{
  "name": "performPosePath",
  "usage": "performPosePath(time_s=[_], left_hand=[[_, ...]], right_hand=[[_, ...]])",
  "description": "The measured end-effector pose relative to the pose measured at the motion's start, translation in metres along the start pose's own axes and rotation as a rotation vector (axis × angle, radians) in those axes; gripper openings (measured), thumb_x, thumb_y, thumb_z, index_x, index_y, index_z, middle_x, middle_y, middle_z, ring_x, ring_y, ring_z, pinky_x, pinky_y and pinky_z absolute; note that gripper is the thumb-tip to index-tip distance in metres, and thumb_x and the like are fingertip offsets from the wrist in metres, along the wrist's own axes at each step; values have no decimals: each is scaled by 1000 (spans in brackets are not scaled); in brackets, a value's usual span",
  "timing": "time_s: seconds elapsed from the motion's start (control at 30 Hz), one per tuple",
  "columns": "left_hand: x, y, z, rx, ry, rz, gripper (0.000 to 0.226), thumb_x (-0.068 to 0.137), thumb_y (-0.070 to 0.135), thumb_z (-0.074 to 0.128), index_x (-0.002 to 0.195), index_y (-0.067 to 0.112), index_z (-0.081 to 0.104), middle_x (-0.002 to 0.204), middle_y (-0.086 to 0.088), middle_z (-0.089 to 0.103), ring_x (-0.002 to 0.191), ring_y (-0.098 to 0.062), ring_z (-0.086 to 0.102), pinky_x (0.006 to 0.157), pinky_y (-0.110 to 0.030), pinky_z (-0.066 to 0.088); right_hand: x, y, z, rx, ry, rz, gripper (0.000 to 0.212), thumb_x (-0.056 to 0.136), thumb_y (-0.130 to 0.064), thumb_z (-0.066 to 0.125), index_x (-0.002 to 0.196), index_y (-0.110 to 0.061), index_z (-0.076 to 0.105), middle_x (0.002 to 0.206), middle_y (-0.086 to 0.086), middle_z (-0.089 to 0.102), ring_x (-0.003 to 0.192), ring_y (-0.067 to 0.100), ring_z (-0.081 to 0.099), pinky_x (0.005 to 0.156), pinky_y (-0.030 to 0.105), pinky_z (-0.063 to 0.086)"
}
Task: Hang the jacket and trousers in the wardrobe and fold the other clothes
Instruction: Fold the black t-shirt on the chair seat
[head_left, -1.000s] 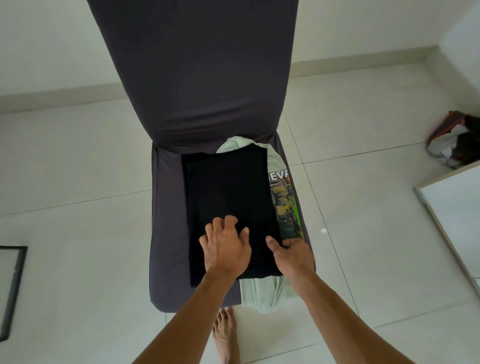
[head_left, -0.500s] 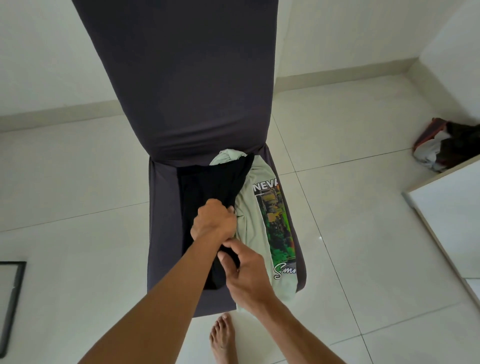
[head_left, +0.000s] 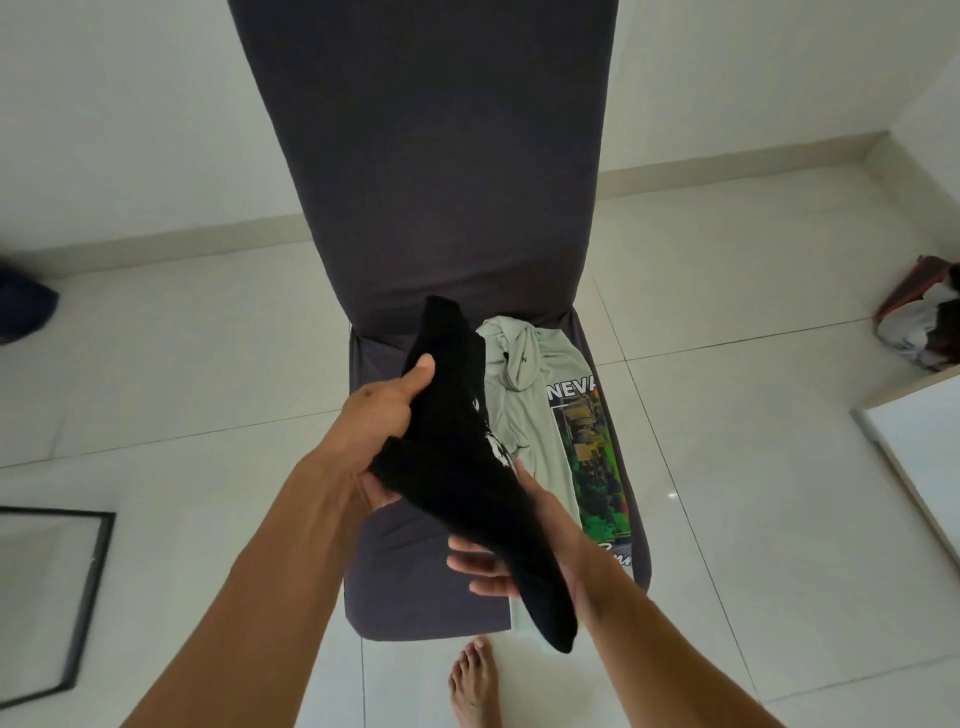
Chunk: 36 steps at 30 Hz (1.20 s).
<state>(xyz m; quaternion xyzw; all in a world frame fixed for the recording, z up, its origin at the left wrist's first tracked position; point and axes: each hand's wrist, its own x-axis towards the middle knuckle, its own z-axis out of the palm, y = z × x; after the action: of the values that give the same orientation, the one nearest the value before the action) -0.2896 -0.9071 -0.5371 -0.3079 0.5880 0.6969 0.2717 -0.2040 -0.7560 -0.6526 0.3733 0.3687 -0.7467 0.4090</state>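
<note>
A folded black garment is lifted off the seat of the dark grey covered chair. My left hand grips its upper left part, thumb on top. Under its lower part lies my right hand, palm up and fingers showing beneath the cloth. A pale green T-shirt with a colourful print lies flat on the right half of the seat, partly hidden by the black garment.
The chair's tall back rises straight ahead. A heap of clothes lies on the floor at the right, beside a white panel. A black-framed pane sits on the floor at the left. My bare foot stands before the chair.
The black garment lay flat on the seat under both hands. I gathered it and lifted it off, uncovering the green T-shirt's print. The view has moved closer to the chair.
</note>
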Motion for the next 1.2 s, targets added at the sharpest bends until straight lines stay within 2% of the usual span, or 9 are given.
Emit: performPosePath(time_s=[0.07,0.17,0.4,0.53,0.63,0.77,0.97,1.07,1.2], left_hand=[[1,-2,-11,-41,23,-22,45,87,44,71,99,1,71,89,-19,76,76,-32,75,62,-39,62],[5,-5,-29,-72,91,-31,51,84,50,71,111,6,70,99,-15,76,91,-34,74,82,-44,59],[15,19,-50,150,183,67,52,82,53,74,112,10,72,102,-5,76,92,-27,74,93,-42,55],[15,31,-37,73,93,131,36,87,45,72,106,14,73,97,-4,78,88,-23,75,82,-37,58],[24,17,-36,-43,-58,174,36,94,39,65,123,19,68,114,-7,74,104,-27,72,97,-44,53],[39,-37,-41,-114,-159,65,29,102,28,53,128,21,63,120,-12,71,109,-29,69,86,-43,59],[68,-151,-54,181,19,-212,21,102,20,55,119,14,65,104,-9,76,99,-29,72,91,-50,57],[79,-184,-59,256,133,-212,14,102,19,55,107,11,66,102,-10,75,95,-28,71,89,-48,57],[86,-204,-66,436,199,-152,28,100,37,53,93,13,65,93,-9,73,89,-28,70,85,-51,58]], right_hand=[[-5,2,1,100,-69,-40,77,92,-71,40,107,-4,76,103,18,74,92,31,72,79,40,58],[-20,-11,6,241,-72,-123,61,99,-51,48,130,-1,64,125,26,65,114,39,64,100,48,49],[-58,-91,17,58,123,-504,36,97,-31,62,127,-11,64,114,20,72,106,38,70,96,59,53],[-70,-124,28,-62,152,-709,27,99,-29,61,124,-20,66,111,12,75,102,32,72,91,53,57],[-69,-127,21,-148,164,-791,24,100,-26,59,124,-24,65,109,8,76,99,27,73,85,47,60],[-45,-96,-14,-276,230,-760,28,101,-22,58,128,-31,62,111,3,76,100,23,74,88,45,59],[15,-7,-89,-509,445,-467,34,101,-24,57,132,-37,55,121,-5,71,107,14,68,95,43,56],[25,16,-102,-591,517,-466,28,100,-26,59,128,-29,56,114,-9,69,102,7,66,83,27,54],[23,24,-104,-927,693,-486,22,99,-44,53,109,-25,57,96,-8,65,87,13,63,71,28,47]])
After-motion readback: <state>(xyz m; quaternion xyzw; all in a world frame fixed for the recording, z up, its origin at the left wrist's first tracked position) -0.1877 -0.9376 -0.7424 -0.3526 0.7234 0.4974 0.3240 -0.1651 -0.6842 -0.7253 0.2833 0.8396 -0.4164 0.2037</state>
